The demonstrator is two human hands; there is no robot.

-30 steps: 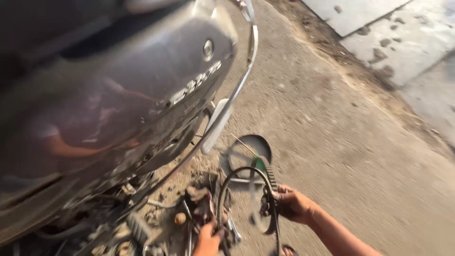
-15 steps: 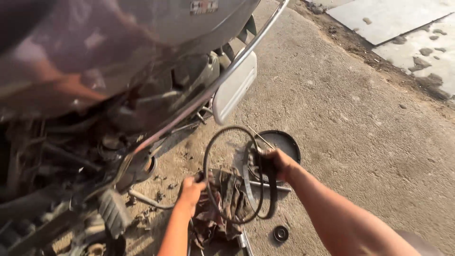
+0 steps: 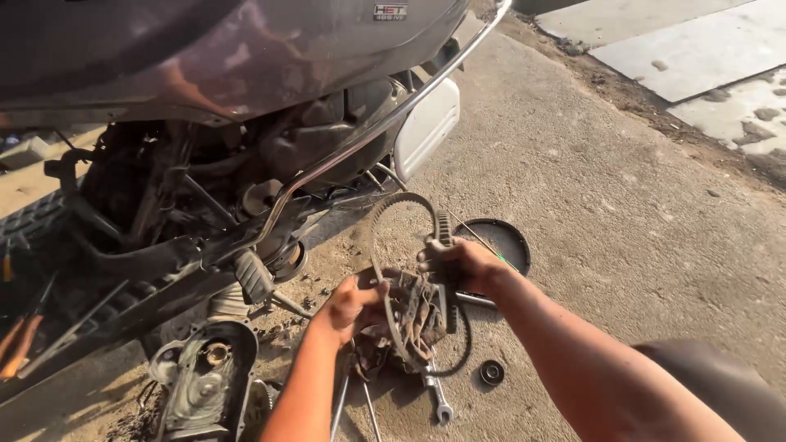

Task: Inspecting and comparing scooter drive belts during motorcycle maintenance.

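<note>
Here we have both hands off the ground at the middle of the view, working on one bundle. The right hand has its fingers curled tight round the toothed drive belt, gripping it where two runs of the loop meet. The left hand, at about eight o'clock from the right, is cupped against the greasy metal assembly that hangs inside the loop. Its fingers are bent round the part, but we cannot see the tips.

We judge the step in hand to be sorting the belt from that assembly while both are held up, above the wrench. Handling them from here calls for a firm hold on the heavy, oily part and slack in the loop so that the teeth do not snag.

The belt is black rubber, ribbed on its inner face, springy enough to arch up toward twelve o'clock. The assembly is dull metal, caked brown with grease. At three o'clock of the right hand lies a round black dish, shallow and smooth. At five o'clock sits a small black ring. At nine o'clock the scooter body shines grey above a chrome guard rail, and an engine cover lies at seven o'clock on the gritty concrete ground.
</note>
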